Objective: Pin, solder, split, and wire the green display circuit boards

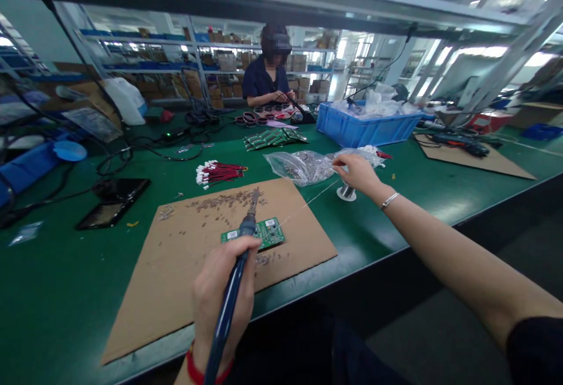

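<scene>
Green board (275,234), one. Soldering iron (247,228), one, finger-clamped in left hand (224,291). Spool (347,193), one, near right hand (358,174), fingertips together.

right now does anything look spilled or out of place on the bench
Possibly the bits: they lie loose across the cardboard, mostly beyond the board, some nearer, in no tray, so they look spilled. A yellow scrap also lies stray left of the cardboard. No damage shows.

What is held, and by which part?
The left hand holds the iron by its handle. Whether the right hand grips the wire cannot be told.
</scene>
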`<state>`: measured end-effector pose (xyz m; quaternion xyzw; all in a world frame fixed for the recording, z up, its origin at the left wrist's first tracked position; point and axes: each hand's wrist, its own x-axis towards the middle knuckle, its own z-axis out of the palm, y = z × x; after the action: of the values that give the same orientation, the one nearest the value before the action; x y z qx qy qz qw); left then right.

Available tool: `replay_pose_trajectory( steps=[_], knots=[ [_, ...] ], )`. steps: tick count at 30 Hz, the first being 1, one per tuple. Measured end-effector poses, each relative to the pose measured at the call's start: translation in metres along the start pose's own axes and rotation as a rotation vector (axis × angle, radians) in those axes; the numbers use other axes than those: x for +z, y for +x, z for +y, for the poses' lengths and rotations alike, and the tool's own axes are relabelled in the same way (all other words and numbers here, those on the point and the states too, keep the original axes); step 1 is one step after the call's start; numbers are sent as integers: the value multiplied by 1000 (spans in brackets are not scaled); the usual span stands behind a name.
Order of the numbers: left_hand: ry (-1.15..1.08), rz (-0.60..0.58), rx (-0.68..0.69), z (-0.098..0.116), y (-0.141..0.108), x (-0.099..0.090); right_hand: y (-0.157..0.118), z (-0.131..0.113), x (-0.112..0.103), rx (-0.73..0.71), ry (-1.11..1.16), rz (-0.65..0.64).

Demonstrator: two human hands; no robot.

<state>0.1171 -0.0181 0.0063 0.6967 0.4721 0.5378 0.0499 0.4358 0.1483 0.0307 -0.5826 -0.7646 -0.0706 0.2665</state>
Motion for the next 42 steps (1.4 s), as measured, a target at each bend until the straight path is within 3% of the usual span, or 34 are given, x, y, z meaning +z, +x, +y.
replay_pose_trajectory(
  steps=[3, 7, 11, 17, 22, 28, 34, 42],
  knots=[
    [-73, -23, 31, 4, 11, 22, 1, 36, -2, 118, -89, 38],
    [-107, -15, 23, 9, 14, 38, -17, 55, -5, 236, -165, 20],
    [-131, -18, 47, 9, 10, 35, -17, 53, -3, 278, -212, -54],
    [-83, 59, 42, 1, 8, 16, 19, 34, 6, 213, -235, -168],
    [-73, 12, 40, -7, 8, 25, 33, 35, 5, 214, -284, -185],
    [-123, -126, 76, 1, 8, 45, 10, 56, 2, 317, -312, -110],
    [-155, -151, 80, 11, 8, 48, -19, 66, -1, 371, -247, -41],
    [-138, 25, 48, 1, 2, 30, -67, 27, -10, 260, -12, 51]
  ],
)
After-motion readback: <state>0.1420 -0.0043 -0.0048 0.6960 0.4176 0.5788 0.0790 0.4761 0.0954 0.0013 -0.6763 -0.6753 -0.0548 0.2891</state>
